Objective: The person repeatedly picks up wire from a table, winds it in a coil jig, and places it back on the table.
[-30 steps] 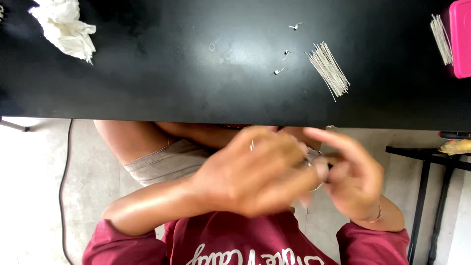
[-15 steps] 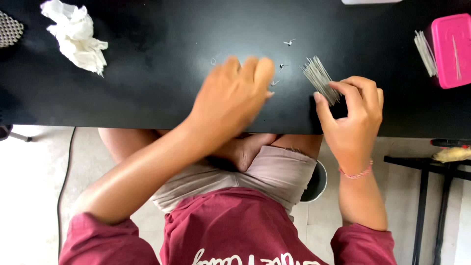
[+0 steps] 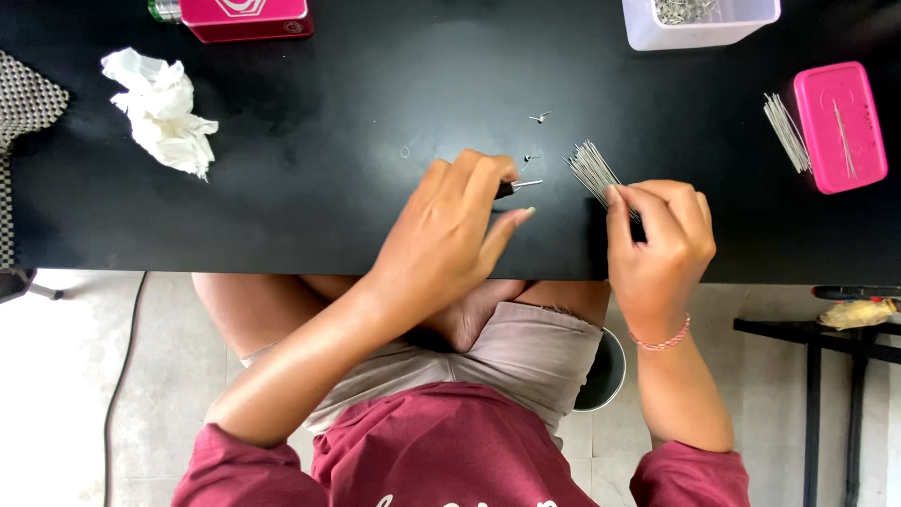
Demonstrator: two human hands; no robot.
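Head view, the only one I have: black table [image 3: 282,188] fills the upper half, the person seated at its near edge. Left hand [image 3: 450,235] sits near centre, fingers closed around a small dark-handled plier-like tool [image 3: 518,186] whose metal tip pokes out toward 2 o'clock; thumb stretched free beside it. Right hand [image 3: 662,239] lies just to the 3 o'clock side, thumb and fingertips pinched on the near end of a fanned bundle of thin metal pins [image 3: 593,171], which spreads out toward 11 o'clock, flat on the table. Tool tip and bundle are near, not touching. A few tiny bent metal bits [image 3: 539,117] lie at 12 o'clock of the tool. Further out: crumpled white tissue [image 3: 160,111] at 10 o'clock, clear tub [image 3: 699,33] at 1 o'clock, pink box [image 3: 838,127] with a second pin bundle [image 3: 785,131] just beside it at 3 o'clock. My judgement: working one pin goes best if the right hand keeps the fan pressed flat and teases a single pin clear, so the tool tip takes one pin only, near its end.
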